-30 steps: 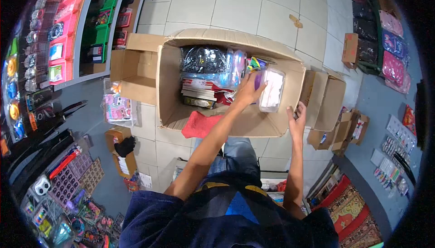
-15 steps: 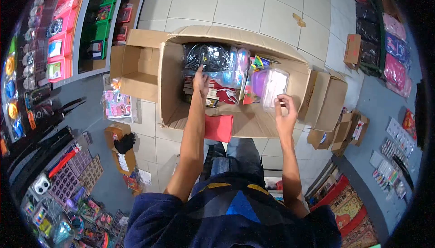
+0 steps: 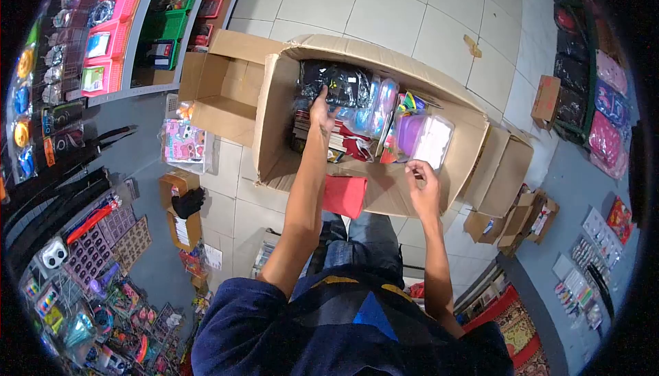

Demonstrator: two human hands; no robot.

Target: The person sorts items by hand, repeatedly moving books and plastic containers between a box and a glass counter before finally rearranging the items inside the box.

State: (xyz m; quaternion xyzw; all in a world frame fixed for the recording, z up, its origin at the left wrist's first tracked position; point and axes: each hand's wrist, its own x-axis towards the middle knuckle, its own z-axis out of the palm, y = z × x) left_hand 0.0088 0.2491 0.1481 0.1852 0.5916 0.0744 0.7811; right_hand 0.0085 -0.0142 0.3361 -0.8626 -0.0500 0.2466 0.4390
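Note:
A large open cardboard box stands in front of me. My left hand reaches inside, fingers closed at the near edge of a black plastic-wrapped package. Below that hand are stacked books or cards and red-and-white fabric. My right hand is at the near right side, thumb and index finger pinched together; anything between them is too small to make out. Just beyond its fingertips is a clear plastic container, beside a purple item. Blue-and-pink packs lie mid-box.
A red piece hangs over the box's near side. Smaller open cartons flank it, at left and right. Shelves with pink baskets rise at upper left. Hanging goods line both sides.
The view has turned, shifting the box in the picture. My left hand remains at the black package. My right hand has drawn back slightly from the clear container toward the near wall.

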